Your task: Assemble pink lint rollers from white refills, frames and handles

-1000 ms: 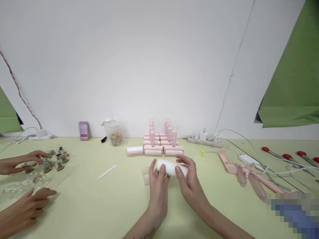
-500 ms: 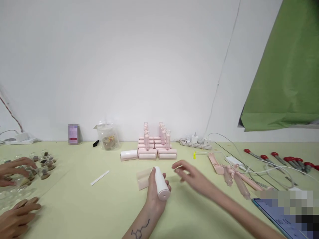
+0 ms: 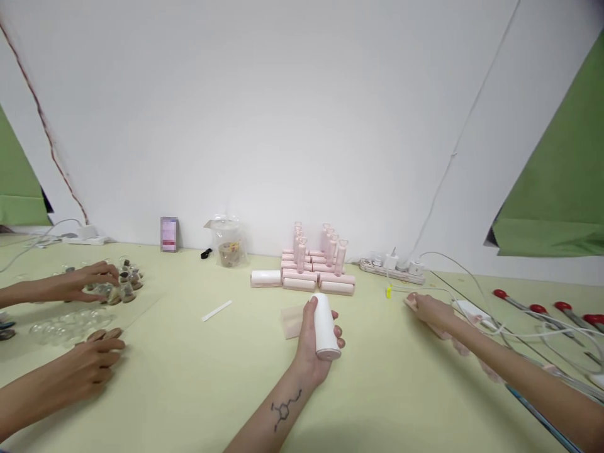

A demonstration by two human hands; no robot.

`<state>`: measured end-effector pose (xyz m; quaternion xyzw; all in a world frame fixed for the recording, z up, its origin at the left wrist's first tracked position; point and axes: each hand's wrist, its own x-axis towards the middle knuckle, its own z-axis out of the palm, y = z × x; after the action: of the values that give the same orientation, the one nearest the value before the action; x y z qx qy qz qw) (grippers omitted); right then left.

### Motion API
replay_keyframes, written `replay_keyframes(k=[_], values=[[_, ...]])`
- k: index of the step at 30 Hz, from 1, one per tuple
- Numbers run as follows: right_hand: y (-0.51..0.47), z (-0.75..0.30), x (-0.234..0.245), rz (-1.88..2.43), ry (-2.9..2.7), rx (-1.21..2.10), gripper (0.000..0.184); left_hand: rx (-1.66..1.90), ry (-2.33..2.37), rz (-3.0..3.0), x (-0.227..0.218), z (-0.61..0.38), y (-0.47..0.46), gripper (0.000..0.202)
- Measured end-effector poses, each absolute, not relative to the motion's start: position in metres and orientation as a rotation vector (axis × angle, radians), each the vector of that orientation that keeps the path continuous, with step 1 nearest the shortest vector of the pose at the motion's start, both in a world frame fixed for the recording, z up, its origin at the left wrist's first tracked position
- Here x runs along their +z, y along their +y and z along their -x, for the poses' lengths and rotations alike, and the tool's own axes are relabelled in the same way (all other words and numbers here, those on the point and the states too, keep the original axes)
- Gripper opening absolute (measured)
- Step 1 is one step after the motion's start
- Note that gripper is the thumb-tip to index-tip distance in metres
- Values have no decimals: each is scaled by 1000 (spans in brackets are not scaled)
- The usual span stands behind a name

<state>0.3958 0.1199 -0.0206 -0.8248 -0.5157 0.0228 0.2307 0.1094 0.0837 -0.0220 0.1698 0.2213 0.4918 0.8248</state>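
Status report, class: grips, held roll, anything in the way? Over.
Left grip: holding roll. Right grip: at pink piece, hold unclear. Cables beside right forearm.

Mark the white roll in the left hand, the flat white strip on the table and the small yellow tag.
White roll (image 3: 326, 327): head view, middle of its side.
White strip (image 3: 217, 311): head view, midway along its length.
Yellow tag (image 3: 389, 292): head view, middle of its face.

The right hand (image 3: 431, 309) and forearm (image 3: 514, 365) obscure most of the pink parts (image 3: 460, 347); grip there cannot be verified. The left hand's (image 3: 312, 360) palm is concealed by the white roller (image 3: 324, 322). Upright screen (image 3: 169, 234): pixelated, illegible; rightmost red-headed tool (image 3: 595, 319): cut off by the edge.
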Motion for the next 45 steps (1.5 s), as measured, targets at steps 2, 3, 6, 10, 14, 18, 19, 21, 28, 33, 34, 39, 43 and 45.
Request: replay_keyframes(k=[2,3,6,10,14,18,19,21,28,33,34,39,43,45], values=[[107,-386,-22,2306,-1417,196,15,1064,475,-374,-21,-109,83,31],[100,-378,-21,2310,-1417,264,15,1077,482,-380,-21,-109,83,31],[75,-345,-12,2159,-1456,388,23,1135,513,-401,-23,-110,85,31],[47,-281,4,1789,-1505,574,35,1244,574,-450,-26,-111,85,36],[42,-223,5,1336,-1519,716,33,1301,626,-487,-28,-112,82,42],[54,-198,-10,1378,-1581,645,34,1322,665,-507,-30,-113,80,42],[58,-197,-13,1391,-1582,634,34,1336,675,-520,-30,-113,80,43],[63,-198,-17,1418,-1585,601,33,1362,686,-550,-31,-113,80,42],[62,-202,-17,1490,-1627,436,29,1340,678,-745,-24,-115,72,43],[49,-213,-12,1449,-1745,279,27,1171,645,-980,-17,-103,65,64],[46,-218,-10,1444,-1804,285,25,1096,646,-1034,-18,-97,65,67],[33,-243,10,1471,-2078,571,17,747,724,-1400,-32,-68,69,74],[27,-247,11,1433,-2404,455,9,462,852,-1760,-33,-56,62,77],[25,-244,6,1407,-2500,352,7,403,871,-1880,-27,-53,56,63]])
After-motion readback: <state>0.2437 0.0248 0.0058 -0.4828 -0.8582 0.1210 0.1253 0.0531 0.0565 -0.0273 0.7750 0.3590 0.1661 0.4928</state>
